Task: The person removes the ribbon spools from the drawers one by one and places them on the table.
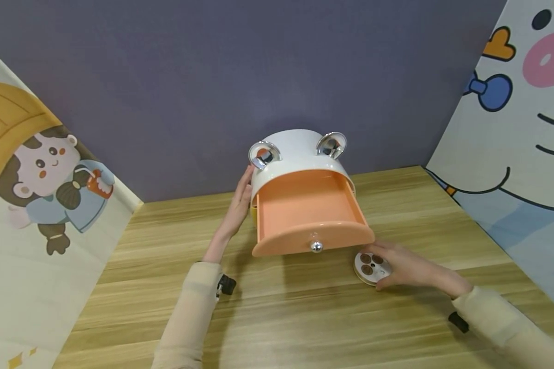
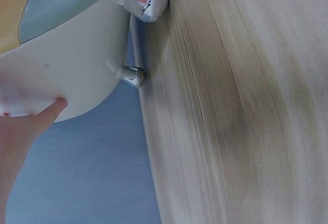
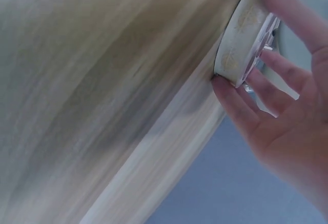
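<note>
A white storage box [image 1: 292, 145] with two shiny round eyes on top stands near the back wall. Its peach drawer [image 1: 307, 202] is pulled out, with bare floor inside and a silver knob [image 1: 316, 246] on the front. My left hand [image 1: 237, 209] rests against the box's left side with fingers fairly straight; the left wrist view shows a fingertip on the white shell [image 2: 77, 75]. To the right of the drawer front, my right hand [image 1: 403, 264] grips a flat white ribbon spool [image 1: 375, 272] by its edge. Gold patterning shows on the spool's side [image 3: 241, 34], between thumb and fingers.
Short silver feet [image 2: 134, 76] stick out from the box's underside. Light wood table [image 1: 277, 318] lies all around it. A grey-purple wall [image 1: 212, 92] rises behind, with cartoon panels left [image 1: 69, 287] and right [image 1: 471, 148].
</note>
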Motion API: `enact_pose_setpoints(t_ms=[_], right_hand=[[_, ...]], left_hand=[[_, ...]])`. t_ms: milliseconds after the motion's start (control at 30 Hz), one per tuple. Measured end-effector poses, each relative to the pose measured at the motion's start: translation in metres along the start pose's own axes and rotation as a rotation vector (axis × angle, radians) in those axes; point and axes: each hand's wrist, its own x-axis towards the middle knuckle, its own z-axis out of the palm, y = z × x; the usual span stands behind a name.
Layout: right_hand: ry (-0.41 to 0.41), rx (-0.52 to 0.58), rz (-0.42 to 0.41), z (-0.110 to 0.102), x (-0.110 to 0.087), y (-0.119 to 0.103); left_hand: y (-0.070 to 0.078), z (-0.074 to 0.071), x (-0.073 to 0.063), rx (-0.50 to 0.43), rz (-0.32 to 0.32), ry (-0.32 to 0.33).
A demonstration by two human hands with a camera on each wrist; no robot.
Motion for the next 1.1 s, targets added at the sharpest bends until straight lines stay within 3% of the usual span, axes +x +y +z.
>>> enact_pose_setpoints(t_ms=[267, 600, 767, 900, 1000, 1100], right_hand=[[-0.006, -0.037, 0.012, 0.001, 0.001, -0.003], [0.015, -0.006, 0.009, -0.001, -0.004, -0.005], [0.095, -0.021, 0.017, -0.003, -0.007, -0.015], [0.199, -0.024, -0.028, -0.002, -0.007, -0.032], [0.245, 0.062, -0.086, -0.001, -0.005, -0.049], [0.221, 0.232, -0.104, -0.001, -0.002, -0.068]], left_hand=[[0.001, 0.0, -0.001, 0.002, 0.008, 0.006], [-0.002, 0.0, -0.004, -0.012, -0.006, -0.002], [-0.003, 0.0, -0.005, -0.016, 0.014, -0.001], [-0.002, 0.001, -0.004, -0.015, 0.021, -0.003], [-0.002, 0.001, -0.004, -0.009, 0.025, -0.004], [-0.002, 0.0, -0.003, -0.009, 0.024, -0.003]])
